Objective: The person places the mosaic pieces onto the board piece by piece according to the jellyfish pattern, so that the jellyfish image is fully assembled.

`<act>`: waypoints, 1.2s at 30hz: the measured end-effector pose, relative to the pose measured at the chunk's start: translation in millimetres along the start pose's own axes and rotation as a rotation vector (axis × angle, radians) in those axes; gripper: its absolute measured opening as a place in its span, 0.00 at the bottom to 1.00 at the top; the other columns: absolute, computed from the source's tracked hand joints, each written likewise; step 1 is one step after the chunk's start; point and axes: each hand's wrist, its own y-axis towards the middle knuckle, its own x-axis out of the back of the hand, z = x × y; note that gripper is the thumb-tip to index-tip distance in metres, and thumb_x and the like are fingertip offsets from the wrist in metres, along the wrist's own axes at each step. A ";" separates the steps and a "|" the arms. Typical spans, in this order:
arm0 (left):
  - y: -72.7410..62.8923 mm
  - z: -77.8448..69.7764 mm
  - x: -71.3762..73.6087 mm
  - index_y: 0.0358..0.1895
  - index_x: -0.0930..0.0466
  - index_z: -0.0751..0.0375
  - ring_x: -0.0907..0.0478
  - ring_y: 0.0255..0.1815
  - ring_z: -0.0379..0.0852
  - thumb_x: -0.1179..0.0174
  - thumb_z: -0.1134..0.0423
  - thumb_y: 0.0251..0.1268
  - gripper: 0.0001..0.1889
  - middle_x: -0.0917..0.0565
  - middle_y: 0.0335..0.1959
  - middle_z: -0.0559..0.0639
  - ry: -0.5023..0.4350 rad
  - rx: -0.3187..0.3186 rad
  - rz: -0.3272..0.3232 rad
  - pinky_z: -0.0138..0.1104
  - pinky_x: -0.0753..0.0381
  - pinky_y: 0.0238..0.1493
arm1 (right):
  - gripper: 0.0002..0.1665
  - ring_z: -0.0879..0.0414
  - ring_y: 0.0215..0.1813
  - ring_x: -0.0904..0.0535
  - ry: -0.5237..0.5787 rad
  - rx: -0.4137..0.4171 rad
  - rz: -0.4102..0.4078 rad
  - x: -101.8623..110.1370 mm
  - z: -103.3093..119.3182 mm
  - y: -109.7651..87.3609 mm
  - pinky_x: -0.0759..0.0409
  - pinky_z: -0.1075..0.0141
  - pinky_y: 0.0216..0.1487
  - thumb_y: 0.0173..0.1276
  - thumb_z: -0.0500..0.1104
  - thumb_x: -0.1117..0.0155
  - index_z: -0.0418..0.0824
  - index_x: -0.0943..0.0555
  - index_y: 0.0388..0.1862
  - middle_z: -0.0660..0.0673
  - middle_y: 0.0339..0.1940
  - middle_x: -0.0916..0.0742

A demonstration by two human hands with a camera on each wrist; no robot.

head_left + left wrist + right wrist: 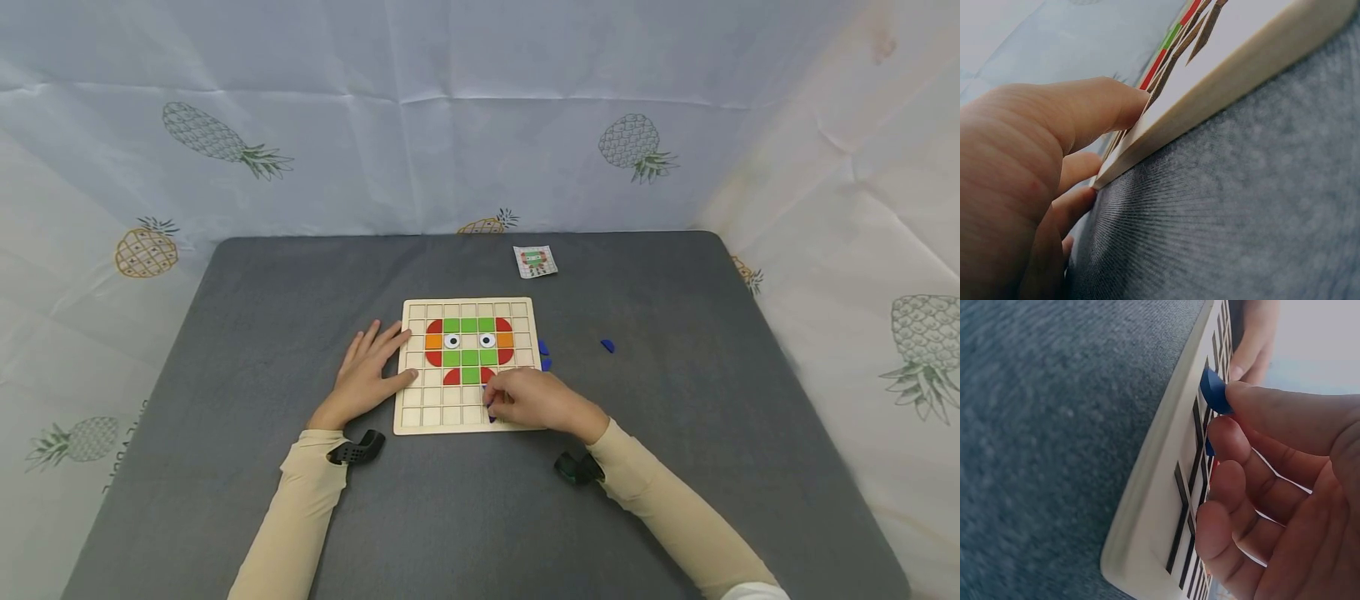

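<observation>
A wooden grid board [420, 419] lies on the grey table, with red, green and orange tiles and two round eye tiles [452, 341] set in it as a face. My left hand [363, 375] rests at the board's left edge, fingers spread and thumb on the rim. Over the lower right cells, my right hand [536, 400] pinches a blue rounded tile [1214, 392] between thumb and index finger, tilted at the grid. Behind those fingers, another bit of blue [1210, 449] shows on the board, mostly hidden.
Just right of the board lie two blue tiles [545, 364], partly behind the right hand. A further blue tile [607, 345] sits farther right. Beyond the board is a small printed card [535, 262] showing a coloured face pattern. A pineapple-print cloth [420, 167] hangs behind the table.
</observation>
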 end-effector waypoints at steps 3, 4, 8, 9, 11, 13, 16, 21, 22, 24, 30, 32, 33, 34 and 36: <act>0.0 -0.7 0.1 0.80 0.41 0.50 0.65 0.87 0.57 0.36 0.47 0.68 0.41 0.45 0.84 0.52 -0.001 0.002 0.002 0.54 0.71 0.84 | 0.03 0.63 0.29 0.27 -0.002 -0.010 0.010 -0.8 -0.4 0.4 0.29 0.72 0.28 0.70 0.43 0.32 0.48 0.13 0.40 0.56 0.34 0.13; 0.1 -0.9 0.1 0.80 0.41 0.50 0.65 0.87 0.57 0.36 0.47 0.68 0.41 0.45 0.84 0.52 0.000 0.003 0.003 0.53 0.71 0.84 | 0.03 0.63 0.29 0.27 -0.003 -0.013 0.011 -0.9 -0.5 0.6 0.30 0.72 0.27 0.70 0.43 0.32 0.48 0.13 0.40 0.56 0.33 0.14; 0.1 -0.6 0.2 0.81 0.41 0.50 0.65 0.87 0.57 0.36 0.47 0.67 0.41 0.45 0.84 0.52 0.003 0.005 0.003 0.53 0.71 0.84 | 0.03 0.63 0.27 0.28 -0.006 -0.015 0.009 -1.0 -0.3 0.8 0.33 0.73 0.25 0.69 0.43 0.31 0.48 0.13 0.40 0.56 0.28 0.16; 0.1 -0.4 0.3 0.81 0.41 0.50 0.65 0.87 0.57 0.36 0.47 0.67 0.41 0.45 0.84 0.52 0.002 0.006 0.003 0.53 0.71 0.84 | 0.03 0.63 0.27 0.29 -0.009 -0.014 0.008 -1.2 -0.2 0.9 0.34 0.73 0.25 0.69 0.43 0.31 0.48 0.13 0.40 0.56 0.27 0.17; 0.1 -0.3 0.5 0.81 0.41 0.50 0.65 0.87 0.57 0.36 0.47 0.67 0.41 0.46 0.84 0.52 0.002 0.005 0.003 0.53 0.71 0.84 | 0.03 0.63 0.26 0.30 -0.013 -0.014 0.005 -1.6 -0.2 1.2 0.36 0.73 0.24 0.69 0.43 0.30 0.47 0.13 0.40 0.56 0.24 0.20; 0.2 -0.3 0.6 0.81 0.41 0.50 0.65 0.87 0.57 0.36 0.47 0.68 0.41 0.46 0.84 0.52 0.001 0.006 0.004 0.53 0.71 0.84 | 0.03 0.64 0.25 0.30 -0.016 -0.015 0.003 -2.0 -0.3 1.4 0.38 0.73 0.24 0.68 0.43 0.29 0.47 0.13 0.40 0.56 0.21 0.23; 0.2 -0.3 0.5 0.81 0.41 0.50 0.65 0.87 0.57 0.36 0.47 0.68 0.41 0.46 0.84 0.52 0.003 0.006 0.003 0.54 0.71 0.84 | 0.02 0.64 0.24 0.31 -0.010 -0.016 0.001 -2.6 -0.7 1.5 0.39 0.73 0.23 0.68 0.43 0.29 0.47 0.14 0.39 0.56 0.20 0.24; 0.0 0.1 0.0 0.80 0.41 0.50 0.65 0.87 0.57 0.36 0.46 0.68 0.41 0.45 0.84 0.52 0.004 0.000 0.002 0.54 0.71 0.84 | 0.01 0.64 0.25 0.29 -0.008 -0.037 -0.005 1.2 -1.2 -0.5 0.36 0.73 0.23 0.70 0.42 0.32 0.48 0.14 0.38 0.57 0.23 0.21; 0.1 0.2 0.0 0.80 0.41 0.50 0.65 0.87 0.57 0.36 0.46 0.68 0.41 0.45 0.84 0.52 0.004 -0.001 0.001 0.53 0.71 0.84 | 0.02 0.63 0.26 0.28 -0.008 -0.046 -0.008 3.0 -1.4 -1.1 0.35 0.73 0.24 0.70 0.42 0.33 0.48 0.14 0.38 0.57 0.24 0.20; 0.2 0.1 0.0 0.80 0.41 0.50 0.64 0.87 0.57 0.36 0.47 0.67 0.41 0.45 0.84 0.52 0.005 -0.004 0.000 0.53 0.71 0.84 | 0.03 0.63 0.27 0.27 0.005 -0.068 -0.016 7.7 -2.1 -2.5 0.32 0.72 0.25 0.70 0.42 0.34 0.48 0.14 0.38 0.57 0.26 0.19; 0.1 0.3 -0.5 0.80 0.41 0.51 0.64 0.87 0.58 0.36 0.47 0.68 0.41 0.45 0.84 0.53 0.004 -0.008 -0.008 0.53 0.71 0.84 | 0.03 0.61 0.29 0.26 0.033 -0.113 -0.059 25.6 -6.7 -6.0 0.30 0.70 0.25 0.71 0.44 0.33 0.48 0.14 0.41 0.55 0.27 0.18; 0.3 0.5 -1.3 0.80 0.40 0.52 0.63 0.86 0.58 0.36 0.47 0.67 0.40 0.44 0.83 0.53 0.005 -0.013 -0.017 0.54 0.70 0.84 | 0.04 0.61 0.28 0.27 0.034 -0.116 -0.078 31.7 -9.1 -7.5 0.30 0.69 0.25 0.72 0.44 0.33 0.47 0.14 0.42 0.54 0.28 0.18; 0.3 0.7 -1.5 0.80 0.40 0.52 0.63 0.86 0.59 0.36 0.47 0.67 0.40 0.44 0.83 0.54 0.004 -0.016 -0.020 0.54 0.70 0.84 | 0.04 0.61 0.27 0.27 0.036 -0.116 -0.089 34.9 -10.6 -8.6 0.30 0.70 0.25 0.72 0.44 0.34 0.47 0.14 0.42 0.54 0.29 0.17; 0.3 0.8 -1.8 0.80 0.40 0.53 0.63 0.86 0.59 0.36 0.47 0.67 0.40 0.44 0.83 0.54 0.005 -0.018 -0.023 0.54 0.70 0.84 | 0.04 0.61 0.27 0.27 0.037 -0.117 -0.099 38.0 -12.1 -9.7 0.30 0.70 0.24 0.72 0.44 0.34 0.47 0.14 0.42 0.54 0.29 0.17; 0.1 0.5 -2.1 0.80 0.39 0.53 0.63 0.86 0.59 0.36 0.47 0.67 0.40 0.43 0.83 0.54 0.006 -0.022 -0.025 0.54 0.70 0.84 | 0.05 0.61 0.27 0.27 0.037 -0.119 -0.122 44.0 -15.2 -12.2 0.30 0.69 0.25 0.72 0.44 0.34 0.46 0.14 0.44 0.53 0.29 0.17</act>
